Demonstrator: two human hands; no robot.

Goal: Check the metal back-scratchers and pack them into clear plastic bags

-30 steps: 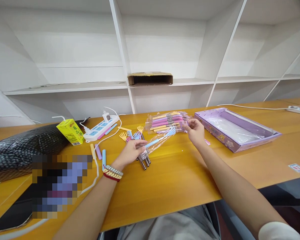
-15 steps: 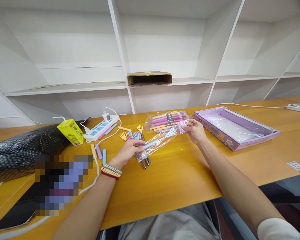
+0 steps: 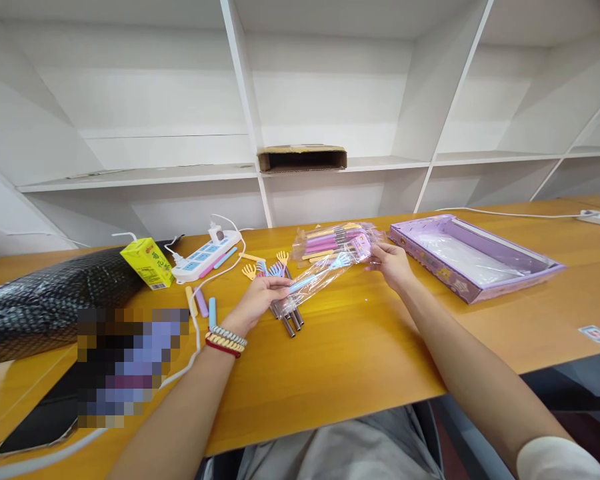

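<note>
My left hand [image 3: 260, 300] pinches the lower end of a clear plastic sleeve [image 3: 325, 270] with a blue hand-shaped stick inside. My right hand [image 3: 391, 261] grips the sleeve's upper end, next to its pink label. The sleeve is held slanted just above the wooden table [image 3: 350, 353]. Under it lie several loose hand-shaped sticks [image 3: 273, 270] with metal handles [image 3: 290, 323]. A pile of bagged sticks [image 3: 330, 239] rests just behind my right hand.
A purple box lid [image 3: 475, 257] lies at the right. A white power strip [image 3: 205, 253], a yellow drink carton [image 3: 147, 263], a black bubble-wrap bag [image 3: 40, 300] and a phone [image 3: 35, 430] sit at the left. Loose coloured caps [image 3: 203, 303] lie near the cable. White shelves hold a cardboard box [image 3: 303, 158].
My right hand has shifted slightly, raising the sleeve's upper end and pulling it tauter. My left hand keeps its hold in nearly the same place.
</note>
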